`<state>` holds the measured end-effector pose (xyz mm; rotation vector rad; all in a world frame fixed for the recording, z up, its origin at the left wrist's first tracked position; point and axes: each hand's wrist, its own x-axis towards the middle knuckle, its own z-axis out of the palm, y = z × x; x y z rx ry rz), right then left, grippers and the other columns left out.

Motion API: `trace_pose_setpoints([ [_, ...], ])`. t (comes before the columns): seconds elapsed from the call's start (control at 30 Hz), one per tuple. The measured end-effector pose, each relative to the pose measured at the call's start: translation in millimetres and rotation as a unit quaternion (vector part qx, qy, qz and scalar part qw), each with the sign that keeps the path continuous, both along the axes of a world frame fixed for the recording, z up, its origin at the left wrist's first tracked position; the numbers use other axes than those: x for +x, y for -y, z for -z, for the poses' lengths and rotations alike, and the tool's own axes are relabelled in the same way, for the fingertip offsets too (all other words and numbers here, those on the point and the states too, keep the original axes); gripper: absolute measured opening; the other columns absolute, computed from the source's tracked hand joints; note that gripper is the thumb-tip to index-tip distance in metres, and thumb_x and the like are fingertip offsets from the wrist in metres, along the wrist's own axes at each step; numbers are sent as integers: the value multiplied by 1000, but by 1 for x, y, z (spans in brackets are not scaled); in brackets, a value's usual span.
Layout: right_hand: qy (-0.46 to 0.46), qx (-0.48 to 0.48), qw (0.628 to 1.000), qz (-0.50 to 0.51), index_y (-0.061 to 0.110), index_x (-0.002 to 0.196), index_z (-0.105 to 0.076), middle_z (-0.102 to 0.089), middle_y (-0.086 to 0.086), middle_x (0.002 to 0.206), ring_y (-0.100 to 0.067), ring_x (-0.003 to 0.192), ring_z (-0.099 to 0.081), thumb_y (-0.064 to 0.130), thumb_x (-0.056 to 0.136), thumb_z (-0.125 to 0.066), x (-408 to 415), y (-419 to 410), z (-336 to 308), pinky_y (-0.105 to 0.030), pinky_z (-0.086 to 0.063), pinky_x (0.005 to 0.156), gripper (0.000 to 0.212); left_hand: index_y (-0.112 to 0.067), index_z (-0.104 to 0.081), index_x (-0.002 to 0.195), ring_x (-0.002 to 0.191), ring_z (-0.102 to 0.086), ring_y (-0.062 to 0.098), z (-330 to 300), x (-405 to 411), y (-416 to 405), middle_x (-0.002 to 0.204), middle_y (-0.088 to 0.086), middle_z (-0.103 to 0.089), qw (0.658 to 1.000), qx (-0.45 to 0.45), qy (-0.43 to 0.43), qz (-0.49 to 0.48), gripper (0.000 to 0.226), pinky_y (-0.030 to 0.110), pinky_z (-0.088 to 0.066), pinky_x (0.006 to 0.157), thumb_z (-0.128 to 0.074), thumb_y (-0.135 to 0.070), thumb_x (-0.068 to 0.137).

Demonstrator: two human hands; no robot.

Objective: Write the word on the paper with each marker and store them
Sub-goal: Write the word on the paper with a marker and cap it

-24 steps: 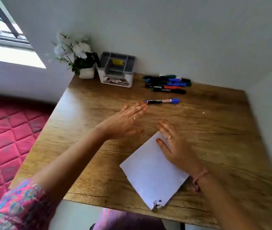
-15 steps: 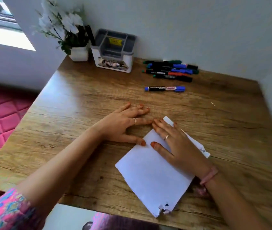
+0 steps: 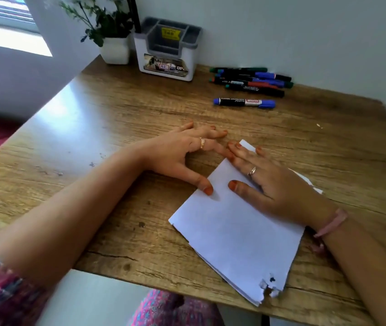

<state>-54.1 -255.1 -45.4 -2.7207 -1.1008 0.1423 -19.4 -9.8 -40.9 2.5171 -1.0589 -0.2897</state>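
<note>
Right hand (image 3: 279, 184): we lay it flat, fingers straight, pressing the paper (image 3: 236, 234).
Left hand (image 3: 182, 154): we spread it on the table (image 3: 97, 128), gripping nothing; thumb tip touches the paper's left edge.
Paper: tilted, near the table's front edge, lower corner torn.
Blue marker (image 3: 244, 102): lies alone beyond our hands.
Markers (image 3: 250, 81): heaped by the wall.
Organizer (image 3: 167, 49): left of the heap, beside the plant (image 3: 114, 36).
</note>
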Motion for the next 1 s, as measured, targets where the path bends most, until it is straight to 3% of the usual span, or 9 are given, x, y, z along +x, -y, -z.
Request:
trace_pose_setpoints([
  [0.13,-15,0,1000,8,34,148,-7,3,23,148,20,129,15,61,89,-27,-1,1,-5,-1,11,102,69,-64,-28,126,144,-6,6,-5,-6,5,158,-10,-11,1000,-8,-18,-5,82,46,4,118,-59,-78,51],
  [0.27,-53,7,998,41,34,148,-16,-8,15,156,-3,142,-10,73,81,-31,2,5,-7,-21,-14,111,79,-56,-22,138,145,-3,12,-7,-5,13,158,-12,-5,998,40,-22,-37,108,44,5,118,-64,-81,42],
  [0.37,-80,62,992,71,35,143,-28,-24,17,152,1,135,-27,70,77,-48,3,6,-11,-21,-24,107,77,-57,-13,139,146,-1,15,-9,-4,16,159,-12,-3,997,54,-23,-41,114,47,4,118,-62,-83,39],
  [0.53,-144,233,956,101,35,120,-56,-55,17,131,5,121,-48,46,74,-72,8,6,-19,-24,-38,104,50,-46,-5,146,145,-1,10,-7,0,14,159,-11,-3,998,58,2,-22,117,42,6,117,-59,-84,48],
  [0.63,-140,271,943,137,33,107,-64,-67,14,111,-1,108,-61,40,75,-69,18,6,-28,-31,-48,97,34,-45,-5,146,145,0,9,-5,2,15,159,-8,-3,998,67,10,-8,113,42,7,117,-48,-87,51],
  [0.73,-95,278,944,152,30,103,-63,-68,13,104,-1,98,-64,28,83,-67,38,1,-54,-25,-50,92,21,-42,-6,147,145,0,11,-6,3,14,159,-8,-3,999,50,-7,-6,101,42,6,117,-37,-85,61],
  [0.9,43,139,970,193,16,125,-57,-61,-1,118,-1,83,-56,12,96,-49,91,-12,-73,-14,-42,76,31,-35,-11,150,144,-14,13,-10,3,12,158,-8,-14,997,-15,-60,-52,86,36,-11,117,-41,-74,79],
  [0.93,50,97,974,199,16,130,-53,-58,-3,124,-4,87,-58,11,96,-46,100,-14,-68,-15,-41,77,35,-33,-11,150,143,-17,12,-9,3,12,157,-7,-17,996,-29,-64,-61,83,31,-14,115,-43,-69,83],
  [1.0,58,24,976,208,20,136,-46,-51,-5,138,-20,116,-54,12,96,-44,114,-18,-54,-30,-42,97,41,-30,-11,150,141,-20,9,-9,3,12,156,-7,-20,993,-48,-71,-78,79,20,-14,109,-47,-61,86],
])
